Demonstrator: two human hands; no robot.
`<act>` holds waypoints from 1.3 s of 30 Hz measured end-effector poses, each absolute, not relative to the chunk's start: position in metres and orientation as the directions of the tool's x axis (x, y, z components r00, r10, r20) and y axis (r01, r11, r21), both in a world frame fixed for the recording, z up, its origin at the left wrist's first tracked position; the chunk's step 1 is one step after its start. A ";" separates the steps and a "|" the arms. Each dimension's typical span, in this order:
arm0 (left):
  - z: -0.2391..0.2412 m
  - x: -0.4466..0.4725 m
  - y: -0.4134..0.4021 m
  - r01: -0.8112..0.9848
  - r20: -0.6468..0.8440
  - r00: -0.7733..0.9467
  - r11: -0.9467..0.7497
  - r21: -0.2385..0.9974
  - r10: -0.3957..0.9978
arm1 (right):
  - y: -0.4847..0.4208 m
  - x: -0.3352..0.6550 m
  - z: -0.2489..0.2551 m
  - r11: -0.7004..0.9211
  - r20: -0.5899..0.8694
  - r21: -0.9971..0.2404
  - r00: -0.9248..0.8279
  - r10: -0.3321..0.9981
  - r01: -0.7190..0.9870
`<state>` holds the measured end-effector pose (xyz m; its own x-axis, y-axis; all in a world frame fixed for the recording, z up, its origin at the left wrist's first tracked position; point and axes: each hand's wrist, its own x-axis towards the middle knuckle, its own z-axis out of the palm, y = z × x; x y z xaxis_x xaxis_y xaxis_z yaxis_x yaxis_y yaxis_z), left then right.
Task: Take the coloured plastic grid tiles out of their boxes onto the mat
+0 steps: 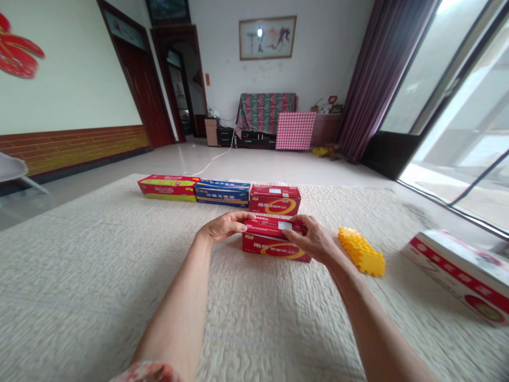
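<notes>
Both my hands are on a red box (270,247) with yellow ring print and a white label on top. My left hand (225,227) grips its left end, fingers on the top edge. At the right end my right hand (314,237) holds it, thumb across the top. Just behind stands a matching red box (274,200). To that one's left, a blue box (222,194) and a red and yellow-green box (169,188) continue the row end to end. Whether the held box touches the mat underneath is hard to tell.
A cream quilted mat (99,254) spreads under everything. Yellow interlocking foam-like pieces (361,253) lie right of my right hand, with a large white and red carton (457,270) farther right. A cloth-draped cabinet (254,139) stands against the far wall; a white cable (217,158) crosses the floor.
</notes>
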<state>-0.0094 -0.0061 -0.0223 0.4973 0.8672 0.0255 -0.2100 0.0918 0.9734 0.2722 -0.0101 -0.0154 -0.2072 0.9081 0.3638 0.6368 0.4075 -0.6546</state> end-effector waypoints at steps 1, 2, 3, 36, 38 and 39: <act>-0.021 -0.009 -0.006 -0.209 0.026 0.497 0.090 0.974 0.867 | -0.011 0.272 -0.014 0.399 0.350 -0.658 -0.209 0.913 0.638; -0.021 -0.009 -0.006 -0.206 0.027 0.496 0.087 0.975 0.868 | -0.011 0.272 -0.014 0.394 0.342 -0.660 -0.211 0.916 0.640; -0.020 -0.008 -0.006 -0.198 0.026 0.495 0.084 0.977 0.869 | -0.011 0.272 -0.013 0.392 0.338 -0.657 -0.213 0.917 0.643; -0.041 0.007 0.001 -0.371 0.039 0.290 0.075 0.926 0.956 | -0.024 0.265 0.021 0.619 0.184 -0.214 -0.591 0.786 0.756; -0.041 0.016 0.003 -0.366 0.019 0.172 0.046 0.930 0.985 | -0.023 0.261 0.023 0.624 0.190 -0.186 -0.596 0.780 0.759; -0.042 0.021 0.004 -0.354 0.003 0.086 0.028 0.935 0.996 | -0.021 0.260 0.023 0.627 0.195 -0.175 -0.597 0.778 0.759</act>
<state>0.0209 0.0039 -0.0421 0.0857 0.9963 0.0027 -0.3542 0.0280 0.9348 0.2602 -0.0210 0.0234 -0.5970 0.7781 0.1955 0.7595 0.6266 -0.1747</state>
